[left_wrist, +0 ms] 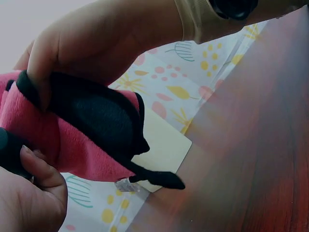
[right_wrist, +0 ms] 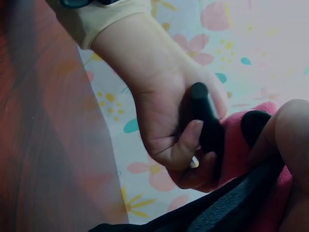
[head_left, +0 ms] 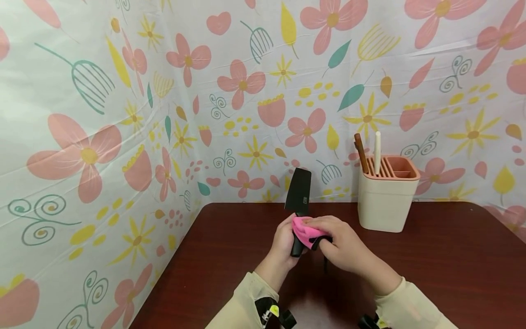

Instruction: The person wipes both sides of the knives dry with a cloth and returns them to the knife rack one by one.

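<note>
A black-bladed kitchen knife (head_left: pixel 299 189) points up and away from me, its blade bare above the hands. My left hand (head_left: pixel 282 242) grips its black handle (right_wrist: pixel 205 113), fingers curled round it in the right wrist view. Against the handle lies a pink cloth (head_left: pixel 305 231) with black trim, which my right hand (head_left: pixel 340 236) pinches from the other side. In the left wrist view the cloth's dark patch (left_wrist: pixel 96 108) and a dangling black strap (left_wrist: pixel 161 178) show. The cloth hides the upper part of the handle.
A cream knife block (head_left: pixel 386 205) with a pink slotted top stands at the back right of the dark wooden table (head_left: pixel 230 256). It holds a brown-handled tool (head_left: pixel 360 153) and a white-handled one (head_left: pixel 377 153). Floral sheeting (head_left: pixel 246 119) hangs behind and to the left.
</note>
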Motion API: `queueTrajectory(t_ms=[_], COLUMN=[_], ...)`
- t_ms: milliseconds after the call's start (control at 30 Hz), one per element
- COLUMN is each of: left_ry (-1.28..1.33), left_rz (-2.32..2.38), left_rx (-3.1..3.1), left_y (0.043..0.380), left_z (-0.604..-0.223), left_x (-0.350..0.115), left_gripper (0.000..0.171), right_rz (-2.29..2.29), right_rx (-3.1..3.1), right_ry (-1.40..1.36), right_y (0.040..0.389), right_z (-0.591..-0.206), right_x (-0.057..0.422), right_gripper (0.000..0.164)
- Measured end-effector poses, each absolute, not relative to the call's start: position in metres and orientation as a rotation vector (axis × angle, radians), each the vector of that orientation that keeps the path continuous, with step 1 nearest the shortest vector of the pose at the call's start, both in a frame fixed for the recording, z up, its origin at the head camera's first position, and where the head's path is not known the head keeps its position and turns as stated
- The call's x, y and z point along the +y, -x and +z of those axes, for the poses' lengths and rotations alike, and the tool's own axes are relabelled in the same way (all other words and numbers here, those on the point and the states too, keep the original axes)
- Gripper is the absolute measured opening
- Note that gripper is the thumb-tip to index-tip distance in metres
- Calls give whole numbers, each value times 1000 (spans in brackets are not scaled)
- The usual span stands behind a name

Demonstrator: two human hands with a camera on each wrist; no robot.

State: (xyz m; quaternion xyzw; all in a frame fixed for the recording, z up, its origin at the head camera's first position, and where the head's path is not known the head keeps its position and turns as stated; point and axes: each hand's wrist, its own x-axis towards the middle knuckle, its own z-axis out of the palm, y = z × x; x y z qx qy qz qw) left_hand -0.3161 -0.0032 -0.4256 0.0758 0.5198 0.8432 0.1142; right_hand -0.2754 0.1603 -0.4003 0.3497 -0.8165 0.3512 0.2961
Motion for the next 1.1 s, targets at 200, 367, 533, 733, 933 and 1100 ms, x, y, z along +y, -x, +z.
queueTrajectory(t_ms=[200, 367, 533, 733, 933, 1100], left_ry=[-225, -207, -171, -139, -137, -138], left_rz=[2520, 2519, 2517, 2561, 2586, 2591], left_rx=[1468, 1445, 1430, 1423, 1387, 1383], left_y=[316, 316, 315, 316, 313, 314], left_z=[-427, -427, -427, -426, -424, -423], left_x=[-3, -5, -8, -9, -9, -9], left_gripper=[40, 50, 45, 45, 45, 42], right_rz=[910, 945, 1018, 1100, 1189, 1228], right_rx=[-2133, -2150, -2175, -2187, -2202, -2205], right_ry=[-1053, -1116, -1207, -1298, -1338, -1370], right_y=[268, 266, 264, 261, 258, 258], right_z=[-395, -393, -392, -391, -392, -389], right_x=[160, 162, 163, 159, 157, 158], right_gripper=[53, 54, 49, 53, 60, 57])
